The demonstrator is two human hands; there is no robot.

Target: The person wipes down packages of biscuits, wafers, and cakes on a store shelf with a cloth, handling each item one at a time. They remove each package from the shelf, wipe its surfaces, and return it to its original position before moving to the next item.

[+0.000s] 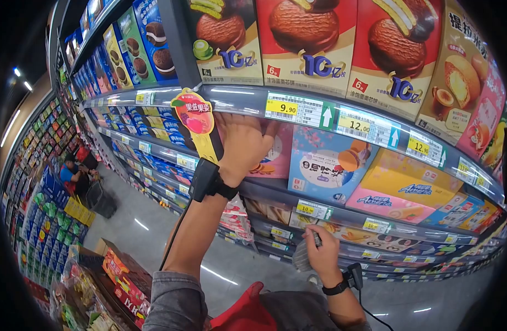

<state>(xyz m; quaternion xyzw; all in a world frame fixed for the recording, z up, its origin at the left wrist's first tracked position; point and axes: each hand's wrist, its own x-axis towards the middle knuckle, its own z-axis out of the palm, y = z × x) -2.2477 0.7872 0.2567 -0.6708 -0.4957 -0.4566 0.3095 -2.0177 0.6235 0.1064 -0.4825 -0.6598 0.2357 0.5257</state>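
My left hand (243,144) reaches into a shelf bay just under the price rail, back of the hand upward. Its fingers stretch inward with the thumb apart, and the rail partly hides the fingertips. A pink box (275,154) stands right beside it, and a yellow hanging tag with a red fruit-shaped top (194,114) is at its left. Lower down, in front of the shelves, my right hand (323,251) is closed around a bunched grey cloth (303,257). A blue box with a round cake picture (325,165) stands on the shelf above that hand.
Large cake boxes (303,38) line the upper shelf above a curved price rail (237,102). Yellow boxes (408,179) sit to the right. At lower left are cartons of packaged snacks (124,281). A person in blue (71,175) is by a dark bin (102,197) down the aisle.
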